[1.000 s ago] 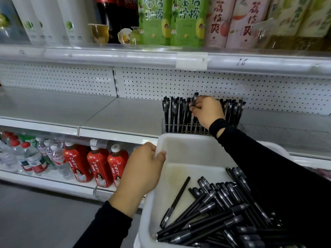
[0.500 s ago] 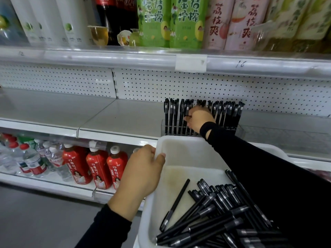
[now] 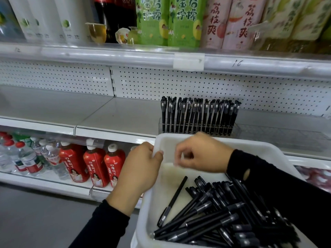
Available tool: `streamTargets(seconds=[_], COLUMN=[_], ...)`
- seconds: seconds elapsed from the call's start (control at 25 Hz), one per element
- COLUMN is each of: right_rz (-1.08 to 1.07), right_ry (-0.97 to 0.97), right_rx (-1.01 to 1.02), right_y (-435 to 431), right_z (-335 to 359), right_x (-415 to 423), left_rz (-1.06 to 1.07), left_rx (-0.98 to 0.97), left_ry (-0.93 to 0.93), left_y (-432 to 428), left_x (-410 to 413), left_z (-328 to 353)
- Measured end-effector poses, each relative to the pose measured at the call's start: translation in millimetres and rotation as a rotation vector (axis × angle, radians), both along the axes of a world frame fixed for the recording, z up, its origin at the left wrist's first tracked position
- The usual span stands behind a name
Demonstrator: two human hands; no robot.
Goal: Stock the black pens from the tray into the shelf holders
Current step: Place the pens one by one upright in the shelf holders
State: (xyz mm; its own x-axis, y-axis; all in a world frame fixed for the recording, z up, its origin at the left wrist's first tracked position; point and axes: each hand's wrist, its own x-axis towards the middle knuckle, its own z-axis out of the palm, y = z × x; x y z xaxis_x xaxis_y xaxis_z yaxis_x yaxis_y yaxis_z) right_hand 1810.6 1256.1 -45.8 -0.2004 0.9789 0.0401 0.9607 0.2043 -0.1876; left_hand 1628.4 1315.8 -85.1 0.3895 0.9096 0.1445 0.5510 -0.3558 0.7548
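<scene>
Nearest to me, the black pens (image 3: 215,217) are lying in a loose, criss-crossed heap over the right side of the white tray (image 3: 145,221), and one stray pen (image 3: 172,201) is lying alone on the tray's bare floor just beside the heap. I'm gripping the tray's left rim with the left hand (image 3: 138,176), thumb hooked over the edge and fingers wrapped outside. I'm judging that this hand is bearing the load, so I'm aiming to hold it level while the other hand works. The right hand (image 3: 200,154) is hovering over the far end of the tray with its fingers loosely curled. It's blurred, but I'm seeing nothing held in it. So I'm reckoning the step in hand is the next pick. I'm favouring the stray pen, or one lying on top of the heap, pinched mid-barrel so nothing beneath gets dragged along. Just past the tray's far rim, the clear holder (image 3: 197,129) is standing on the shelf (image 3: 116,115) with a packed row of pens upright in it, and it's looking close to full. The second clear holder (image 3: 279,136) to its right is looking bare, so I'm planning to carry the pen there, upright like the stocked row, and to come down from above so I'm not knocking that row.
</scene>
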Motion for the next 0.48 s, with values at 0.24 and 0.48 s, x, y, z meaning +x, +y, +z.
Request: streamTargets(seconds=[0.24, 0.48], right_rz=[0.195, 0.147], right_ry=[-0.295, -0.234], right_rx=[-0.192, -0.084], right_y=[-6, -6], right_z=[-40, -35], right_x=[-13, 5], left_rz=[0.011, 0.014], left_rx=[0.011, 0.009], left_ry=[0.021, 0.002], left_y=[-5, -5], left_x=[1, -1], left_z=[4, 4])
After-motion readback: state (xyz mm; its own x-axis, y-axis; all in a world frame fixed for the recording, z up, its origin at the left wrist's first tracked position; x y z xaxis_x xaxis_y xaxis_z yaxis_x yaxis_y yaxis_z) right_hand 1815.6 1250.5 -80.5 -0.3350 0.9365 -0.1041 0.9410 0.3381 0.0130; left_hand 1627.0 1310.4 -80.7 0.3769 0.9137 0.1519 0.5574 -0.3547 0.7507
